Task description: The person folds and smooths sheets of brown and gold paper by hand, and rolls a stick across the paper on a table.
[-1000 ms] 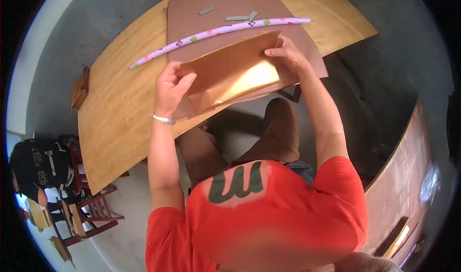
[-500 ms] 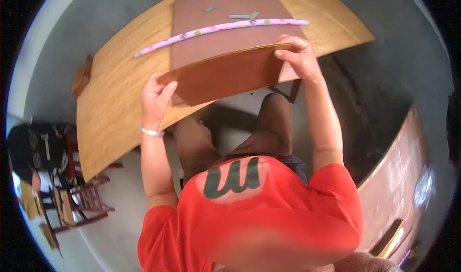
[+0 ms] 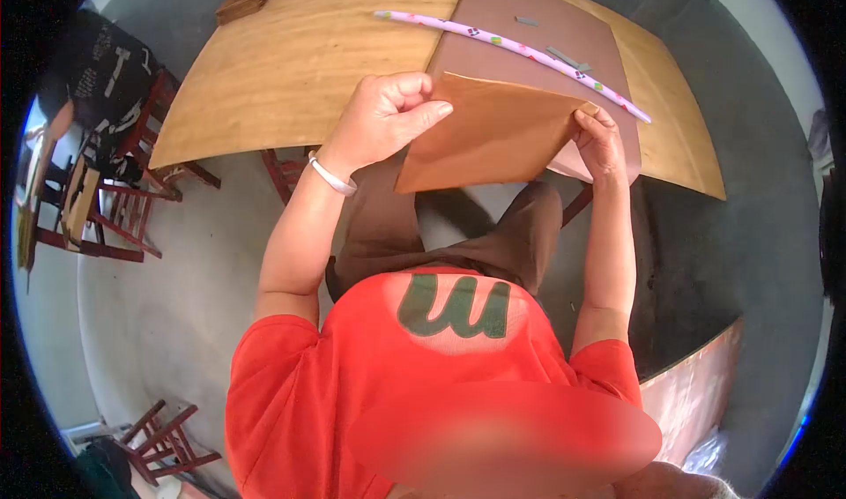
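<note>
A flat brown sheet, like paper or thin card point(image 3: 502, 137), is held up by its top corners over the table's near edge. My left hand point(image 3: 388, 115), with a white band on the wrist, pinches its upper left corner between thumb and curled fingers. At the upper right corner, my right hand point(image 3: 601, 137) has its fingers closed on the same sheet. Beyond the sheet, a long lilac patterned roll point(image 3: 529, 53) lies across a larger brown board point(image 3: 493, 14). Small grey strips point(image 3: 566, 56) lie on the board beside the roll.
The board rests on a pale wooden table point(image 3: 291, 67). Folded brown pieces point(image 3: 247, 1) sit at its far left edge. Red-brown stools point(image 3: 132, 208) and a dark bag-like bundle point(image 3: 106, 67) are at left. A reddish panel point(image 3: 696, 393) leans at lower right.
The view has turned, so the table and stools appear shifted. The sheet's opening, visible one second ago, no longer shows; it now looks flat and tilted. Both hands still hold it.
</note>
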Tool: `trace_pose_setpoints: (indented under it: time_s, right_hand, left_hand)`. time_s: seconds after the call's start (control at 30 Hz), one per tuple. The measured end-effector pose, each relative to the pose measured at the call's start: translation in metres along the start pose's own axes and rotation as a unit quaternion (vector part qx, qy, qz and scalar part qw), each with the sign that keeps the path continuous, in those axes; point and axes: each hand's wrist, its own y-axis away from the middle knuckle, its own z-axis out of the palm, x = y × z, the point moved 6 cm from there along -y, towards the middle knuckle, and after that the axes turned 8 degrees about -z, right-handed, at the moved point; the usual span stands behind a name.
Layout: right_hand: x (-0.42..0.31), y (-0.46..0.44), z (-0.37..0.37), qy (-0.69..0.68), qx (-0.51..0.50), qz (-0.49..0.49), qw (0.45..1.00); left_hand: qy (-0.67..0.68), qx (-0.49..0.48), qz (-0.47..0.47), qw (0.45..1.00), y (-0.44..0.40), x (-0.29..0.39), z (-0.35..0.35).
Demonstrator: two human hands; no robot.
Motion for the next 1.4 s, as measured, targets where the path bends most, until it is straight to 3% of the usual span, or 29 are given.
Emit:
trace_pose_setpoints:
  time_s: [0.17,0.23,0.3,0.33,0.4,0.43,0.5,0.53,0.57,0.63,0.8,0.9,1.0,1.07,1.1,1.17,1.2,1.23,1.3,1.4]
  right_hand:
    - [-0.008,-0.020,0.034,0.039,-0.041,-0.012,0.998]
    - [-0.026,-0.027,0.068,0.071,-0.048,-0.024,0.996]
    - [-0.034,-0.038,0.096,0.088,-0.062,-0.020,0.994]
    - [-0.037,-0.040,0.114,0.102,-0.081,-0.017,0.991]
    - [-0.034,-0.046,0.147,0.101,-0.114,-0.010,0.988]
    - [-0.030,-0.048,0.162,0.100,-0.116,-0.007,0.988]
    - [-0.015,-0.052,0.202,0.051,-0.171,0.037,0.983]
    - [-0.003,-0.054,0.217,0.036,-0.192,0.068,0.978]
    - [0.010,-0.057,0.231,0.020,-0.214,0.099,0.972]
    - [0.031,-0.060,0.259,-0.009,-0.241,0.125,0.962]
    - [0.072,-0.054,0.320,0.037,-0.290,0.157,0.943]
    - [0.096,-0.054,0.350,0.061,-0.334,0.179,0.924]
    - [0.113,-0.050,0.372,0.085,-0.360,0.140,0.918]
    - [0.112,-0.043,0.374,0.116,-0.384,0.014,0.916]
    - [0.119,-0.031,0.369,0.113,-0.394,0.028,0.912]
    - [0.119,-0.013,0.350,0.148,-0.399,-0.068,0.902]
    - [0.126,-0.004,0.340,0.165,-0.445,-0.157,0.866]
    - [0.147,0.006,0.325,0.166,-0.446,-0.138,0.868]
    - [0.177,0.033,0.294,0.138,-0.429,-0.136,0.882]
    - [0.223,0.058,0.260,0.213,-0.416,-0.125,0.875]
  left_hand:
    - [-0.036,0.078,-0.001,0.996,0.022,0.009,-0.031]
    - [0.038,0.119,0.002,0.992,0.022,0.004,-0.055]
    - [0.112,0.109,-0.096,0.983,0.022,-0.020,-0.085]
    - [0.110,0.118,-0.097,0.982,0.022,-0.028,-0.104]
    - [0.272,0.088,-0.160,0.945,0.029,-0.056,-0.125]
    - [0.272,0.091,-0.163,0.944,0.037,-0.064,-0.129]
    - [0.397,0.195,-0.209,0.872,0.059,-0.085,-0.145]
    - [0.431,0.147,-0.210,0.865,0.066,-0.111,-0.158]
    - [0.428,0.155,-0.208,0.866,0.076,-0.123,-0.164]
    - [0.519,0.180,-0.260,0.794,0.103,-0.143,-0.166]
    - [0.536,0.211,-0.279,0.769,0.167,-0.173,-0.173]
    - [0.509,0.265,-0.295,0.764,0.207,-0.191,-0.182]
    - [0.438,0.364,-0.229,0.790,0.241,-0.168,-0.197]
    - [0.320,0.442,-0.109,0.831,0.256,-0.118,-0.201]
    - [0.319,0.455,-0.118,0.823,0.274,-0.118,-0.198]
    - [0.121,0.357,-0.152,0.914,0.297,-0.111,-0.185]
    - [0.092,0.334,-0.220,0.912,0.302,-0.105,-0.170]
    - [0.101,0.333,-0.236,0.907,0.309,-0.111,-0.155]
    - [-0.161,0.307,-0.197,0.917,0.318,-0.113,-0.125]
    - [-0.229,0.303,-0.227,0.897,0.339,-0.141,-0.087]
